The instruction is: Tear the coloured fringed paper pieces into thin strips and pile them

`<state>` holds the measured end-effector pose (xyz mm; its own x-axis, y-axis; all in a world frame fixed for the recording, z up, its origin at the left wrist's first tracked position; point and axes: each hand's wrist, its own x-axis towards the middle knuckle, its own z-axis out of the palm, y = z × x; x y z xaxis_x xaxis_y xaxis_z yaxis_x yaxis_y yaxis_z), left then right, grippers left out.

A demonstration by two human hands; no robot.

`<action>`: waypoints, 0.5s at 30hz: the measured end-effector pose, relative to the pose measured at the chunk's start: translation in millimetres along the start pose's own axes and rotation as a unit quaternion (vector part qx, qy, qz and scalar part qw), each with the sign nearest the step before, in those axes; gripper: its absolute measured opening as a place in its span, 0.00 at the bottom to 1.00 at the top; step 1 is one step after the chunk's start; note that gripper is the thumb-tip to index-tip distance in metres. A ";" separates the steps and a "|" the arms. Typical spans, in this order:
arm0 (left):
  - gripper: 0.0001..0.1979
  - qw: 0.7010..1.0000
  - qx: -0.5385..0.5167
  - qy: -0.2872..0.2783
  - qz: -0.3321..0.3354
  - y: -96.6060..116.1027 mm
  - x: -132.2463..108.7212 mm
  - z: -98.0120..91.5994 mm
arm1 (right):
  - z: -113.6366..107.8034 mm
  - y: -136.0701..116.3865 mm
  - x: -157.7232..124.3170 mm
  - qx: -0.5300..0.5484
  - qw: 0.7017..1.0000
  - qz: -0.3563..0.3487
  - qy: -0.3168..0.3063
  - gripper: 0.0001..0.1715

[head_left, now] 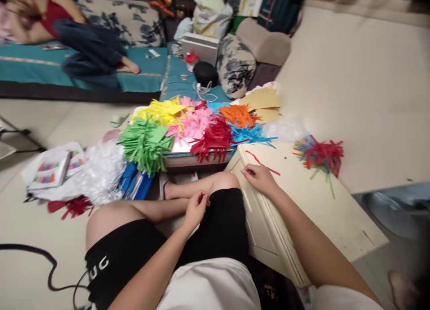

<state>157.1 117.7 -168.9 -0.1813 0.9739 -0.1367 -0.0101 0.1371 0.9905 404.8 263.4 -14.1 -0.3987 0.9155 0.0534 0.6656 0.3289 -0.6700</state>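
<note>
My left hand (197, 208) hovers over my lap near the right knee, its fingers curled together; whatever they may hold is hidden. At the near corner of the cream cabinet (312, 202), my right hand (260, 176) rests with fingers closed, and their contents cannot be made out. Just beyond it, a thin red strip (264, 163) lies on the cabinet top. In front of my knees are piles of fringed strips: green (148, 144), yellow (164, 110), pink (195, 122), dark red (215, 139), orange (239, 116) and blue (251, 133).
A mixed bundle of coloured strips (324, 153) sits at the cabinet's far edge. Clear plastic (105, 171), a printed white packet (50, 169) and more red strips (75, 207) lie left on the floor. Behind, a person (90, 50) reclines on the teal sofa (27, 68).
</note>
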 end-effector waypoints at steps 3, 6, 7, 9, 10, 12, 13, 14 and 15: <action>0.19 0.999 0.009 0.011 -0.030 -16.6 9.0 -1.4 | -0.3 8.7 5.5 -0.161 0.987 -0.011 -0.023 0.19; 0.16 0.997 0.016 0.021 -0.068 -34.6 14.9 -6.2 | 6.2 7.3 6.4 -0.278 0.959 -0.008 -0.054 0.18; 0.16 0.996 0.018 0.023 -0.082 -40.6 16.3 -8.6 | 8.7 4.5 6.0 -0.294 0.954 -0.009 -0.066 0.18; 0.16 0.993 0.023 0.022 -0.111 -52.7 19.5 -14.1 | 13.8 -3.8 5.7 -0.294 0.951 -0.019 -0.099 0.18; 0.16 0.991 0.027 0.020 -0.126 -58.7 21.3 -17.1 | 16.4 -8.7 6.2 -0.282 0.951 -0.029 -0.121 0.17; 0.15 0.986 0.036 0.011 -0.162 -70.8 25.6 -22.4 | 21.7 -19.3 10.2 -0.254 0.951 -0.053 -0.170 0.15; 0.14 0.982 0.041 0.005 -0.182 -76.7 27.7 -24.3 | 24.1 -24.7 14.2 -0.243 0.949 -0.064 -0.192 0.14; 0.15 0.978 0.045 -0.005 -0.203 -82.4 29.7 -25.5 | 26.2 -30.0 19.6 -0.235 0.947 -0.073 -0.208 0.13; 0.16 0.973 0.049 -0.016 -0.224 -87.8 31.3 -26.0 | 28.1 -35.0 26.7 -0.228 0.945 -0.080 -0.219 0.13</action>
<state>126.8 131.4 -259.7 -0.1489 0.8177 -0.5560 0.0126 0.5638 0.8258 353.1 269.9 -10.0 -0.6744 0.6940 -0.2522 0.7371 0.6127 -0.2851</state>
